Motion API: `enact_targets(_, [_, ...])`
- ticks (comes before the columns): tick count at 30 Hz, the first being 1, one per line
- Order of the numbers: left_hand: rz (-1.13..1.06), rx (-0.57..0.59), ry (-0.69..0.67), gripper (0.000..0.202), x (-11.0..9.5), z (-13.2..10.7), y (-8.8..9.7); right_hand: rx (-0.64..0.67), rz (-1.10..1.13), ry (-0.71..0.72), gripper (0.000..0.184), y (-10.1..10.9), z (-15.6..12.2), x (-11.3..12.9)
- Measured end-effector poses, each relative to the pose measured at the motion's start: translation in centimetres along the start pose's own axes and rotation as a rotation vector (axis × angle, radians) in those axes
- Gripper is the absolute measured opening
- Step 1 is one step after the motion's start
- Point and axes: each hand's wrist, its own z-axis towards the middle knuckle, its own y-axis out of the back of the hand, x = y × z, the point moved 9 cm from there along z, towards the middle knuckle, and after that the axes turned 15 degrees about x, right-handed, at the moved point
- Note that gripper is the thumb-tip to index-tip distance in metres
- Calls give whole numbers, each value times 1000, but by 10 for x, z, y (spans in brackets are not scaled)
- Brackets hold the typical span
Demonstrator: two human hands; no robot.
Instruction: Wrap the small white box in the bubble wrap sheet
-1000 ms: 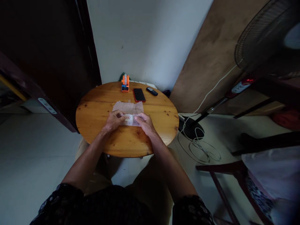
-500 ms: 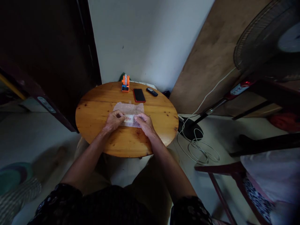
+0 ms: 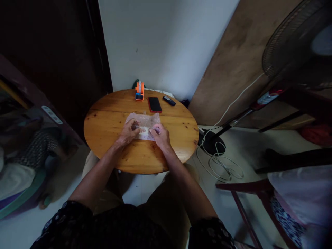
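A sheet of clear bubble wrap [image 3: 144, 120] lies in the middle of a round wooden table [image 3: 109, 121]. Its near part is rolled over a small pale object [image 3: 143, 131] that I cannot make out. My left hand [image 3: 129, 131] grips the roll's left end with curled fingers. My right hand [image 3: 160, 135] pinches the roll's right end. Both hands rest on the tabletop.
At the table's far edge stand an orange tape dispenser [image 3: 139, 93], a dark phone in a red case [image 3: 155, 104] and a small black remote [image 3: 169, 100]. A standing fan [image 3: 293, 52] with a coiled white cable [image 3: 223, 162] is at right. A person [image 3: 23, 166] passes at left.
Both hands have shifted slightly forward along the roll, folding the bubble wrap further over the object. A person has come into view on the floor at left.
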Motion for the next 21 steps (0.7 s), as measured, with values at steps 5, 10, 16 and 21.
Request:
enact_targets(5, [82,40,-81,18,-5,0,-8,5,-237,-72,22,6,-1,-3])
enact_targets(10, [186,90,-114,20,-11,-1,-12,-45,-472,68,29,20,-16,40])
enact_targets(16, [193,87,-103,16,-9,2,-10,199,-717,291,40,-23,-39,102])
enact_targets(21, [83,50,-68,21,-1,2,-9,288,-714,261,36,-41,-31,91])
